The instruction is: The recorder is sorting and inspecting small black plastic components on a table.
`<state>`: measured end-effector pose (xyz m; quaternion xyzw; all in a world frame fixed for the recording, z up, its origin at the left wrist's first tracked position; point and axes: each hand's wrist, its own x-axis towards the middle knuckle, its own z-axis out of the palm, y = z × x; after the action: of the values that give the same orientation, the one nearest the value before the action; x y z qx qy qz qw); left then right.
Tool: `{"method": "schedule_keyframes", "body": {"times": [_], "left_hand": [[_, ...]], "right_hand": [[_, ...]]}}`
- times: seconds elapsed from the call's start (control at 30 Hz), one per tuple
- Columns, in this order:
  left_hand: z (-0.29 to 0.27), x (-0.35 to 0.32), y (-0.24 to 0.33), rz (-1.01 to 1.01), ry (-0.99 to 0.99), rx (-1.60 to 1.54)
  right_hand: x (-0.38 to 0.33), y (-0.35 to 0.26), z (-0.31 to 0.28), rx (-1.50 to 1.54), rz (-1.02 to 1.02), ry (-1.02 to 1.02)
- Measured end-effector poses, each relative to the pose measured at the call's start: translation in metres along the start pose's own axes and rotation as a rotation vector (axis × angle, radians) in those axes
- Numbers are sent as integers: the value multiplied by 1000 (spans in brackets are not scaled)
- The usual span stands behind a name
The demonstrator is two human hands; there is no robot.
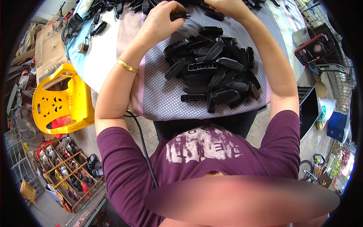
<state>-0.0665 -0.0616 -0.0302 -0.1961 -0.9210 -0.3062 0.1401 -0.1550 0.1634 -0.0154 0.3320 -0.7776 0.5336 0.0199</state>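
Both my hands are at the far side of the cloth-covered table, near the top of the view. My left hand (165, 19) is closed, with thumb and fingers pinching a small black plastic part (179, 16). At the top edge, my right hand (225, 7), partly cut off, is also closed, seemingly on a dark plastic piece (205, 5). Another black part (214, 15) lies just below its fingertips. Between my forearms, a heap of long, rounded black plastic parts (202, 67) is piled on the dotted cloth (155, 92). Some show slotted undersides.
More black parts (99, 28) lie along the far edge. A yellow plastic chair (81, 100) stands left of the table, above a wooden rack (72, 178) of shoes. To the right is a phone in a red case (313, 50). A black cable (142, 140) hangs by my left side.
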Motion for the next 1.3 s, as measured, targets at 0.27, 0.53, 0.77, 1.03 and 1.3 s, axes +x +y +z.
{"method": "schedule_keyframes", "body": {"times": [0.27,0.53,0.77,1.03,1.3], "left_hand": [[26,2,-20,-288,33,-887],[19,1,-5,-327,97,-1137],[11,-1,26,-304,227,-770],[28,1,-5,-346,235,-839],[20,4,-11,-226,254,-1258]], "right_hand": [[-15,-27,27,385,214,-109],[-14,-19,15,991,452,46],[-19,-12,21,660,664,12],[-25,-16,40,574,427,138],[-21,-42,21,504,348,-167]]}}
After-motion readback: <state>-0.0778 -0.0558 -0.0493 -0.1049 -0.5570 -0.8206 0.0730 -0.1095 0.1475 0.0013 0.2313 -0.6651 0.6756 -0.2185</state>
